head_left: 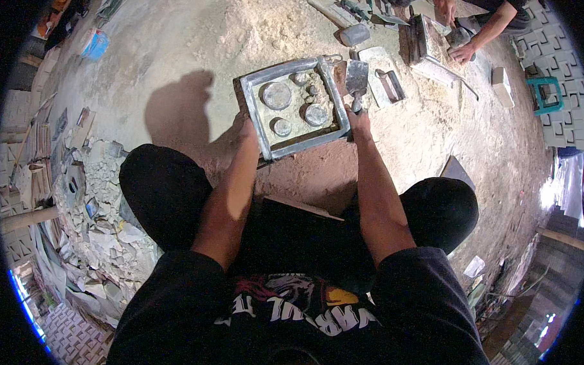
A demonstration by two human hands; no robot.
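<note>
Two hands at a metal frame holding round discs, seen from above

A person sits on a dusty floor, knees spread wide, both bare forearms reaching forward. Between and beyond the knees is a squarish grey metal frame, slightly turned, within easy reach of both arms. Whether it rests fully on the ground or is partly raised cannot be told from overhead.

The left hand is against the frame's left side, near the closest corner, seemingly to steady it. Its fingers are mostly hidden, so how tightly they close cannot be told. The right hand is curled closed around the handle of a trowel, just beside the frame's right side; the blade points away from the body. Holding the tool so probably leaves the hand near enough to brace that side too, though contact is unclear.

Inside the frame, a large disc, a medium disc and a small disc lie apart on pale powder, perhaps spaced so that none touches another or the walls.

Farther off are a heap of pale powder and a mallet. At upper right, a co-worker's hand is beside a second box.
</note>
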